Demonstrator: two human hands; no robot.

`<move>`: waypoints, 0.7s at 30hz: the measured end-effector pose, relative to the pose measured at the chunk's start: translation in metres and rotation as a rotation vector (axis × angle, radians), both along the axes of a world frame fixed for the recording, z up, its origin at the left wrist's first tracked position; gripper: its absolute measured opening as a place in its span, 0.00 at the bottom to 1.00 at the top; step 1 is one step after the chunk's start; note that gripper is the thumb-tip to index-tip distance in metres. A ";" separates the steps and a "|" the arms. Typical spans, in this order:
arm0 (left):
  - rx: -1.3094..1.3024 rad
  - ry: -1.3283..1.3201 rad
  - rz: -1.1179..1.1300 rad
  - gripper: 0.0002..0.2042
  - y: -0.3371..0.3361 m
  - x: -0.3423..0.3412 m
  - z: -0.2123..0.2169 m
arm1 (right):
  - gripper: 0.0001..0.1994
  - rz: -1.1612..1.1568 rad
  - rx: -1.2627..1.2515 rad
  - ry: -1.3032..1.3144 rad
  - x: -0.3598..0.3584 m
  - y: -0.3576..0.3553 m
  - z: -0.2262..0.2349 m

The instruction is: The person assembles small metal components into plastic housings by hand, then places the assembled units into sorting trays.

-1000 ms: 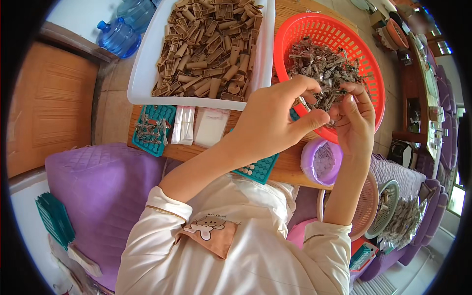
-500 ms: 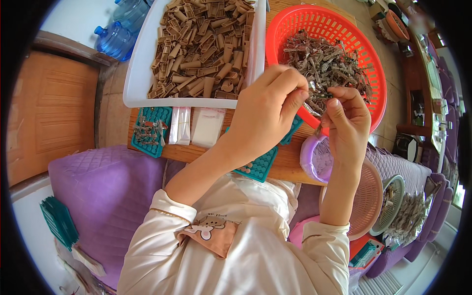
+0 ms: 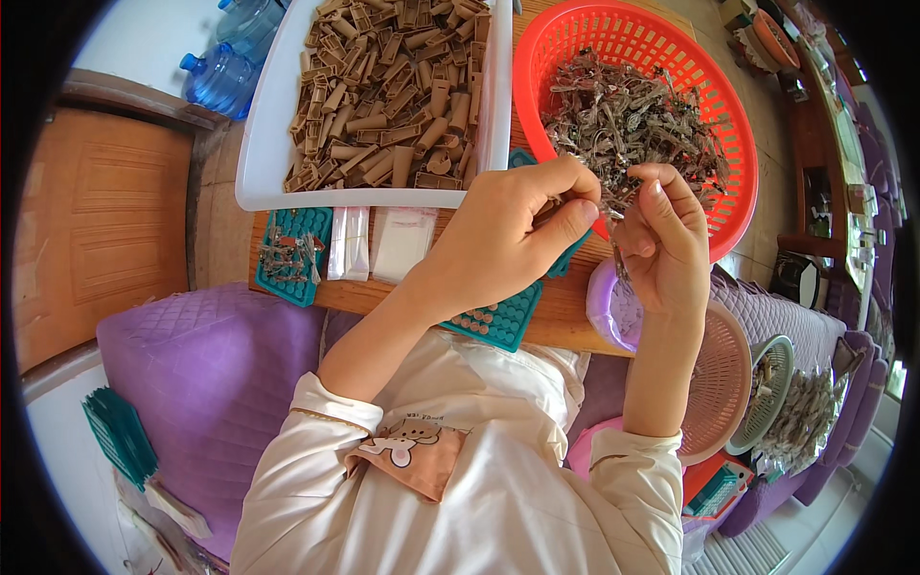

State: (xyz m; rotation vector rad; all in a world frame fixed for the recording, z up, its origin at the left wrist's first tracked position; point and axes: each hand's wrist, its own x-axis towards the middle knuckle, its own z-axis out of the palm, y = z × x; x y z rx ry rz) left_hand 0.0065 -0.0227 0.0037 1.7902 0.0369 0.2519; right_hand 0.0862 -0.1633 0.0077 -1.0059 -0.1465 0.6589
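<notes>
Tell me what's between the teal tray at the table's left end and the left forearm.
A narrow clear pack and a wider whitish pack, side by side on the wooden table; head view.

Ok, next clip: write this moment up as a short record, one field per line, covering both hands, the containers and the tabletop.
Left grip: fingers curled near the red basket; hold unclear
Right grip: fingers curled, grey strand hanging beside it; exact hold unclear
Red basket contents: tangled grey bundles
White tub: many brown plastic pieces
Left teal tray: several small bundles on it
Beside that tray: clear plastic bags
Surface: wooden table
</notes>
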 end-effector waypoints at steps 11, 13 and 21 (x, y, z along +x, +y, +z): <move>-0.089 -0.044 0.111 0.07 0.003 0.002 -0.006 | 0.03 0.084 0.143 0.224 -0.006 0.005 0.002; -0.070 -0.045 0.125 0.07 0.003 0.002 -0.005 | 0.04 0.085 0.147 0.266 -0.007 0.005 0.003; -0.071 -0.074 0.189 0.06 0.004 0.005 -0.006 | 0.07 0.150 0.192 0.376 -0.013 0.004 0.001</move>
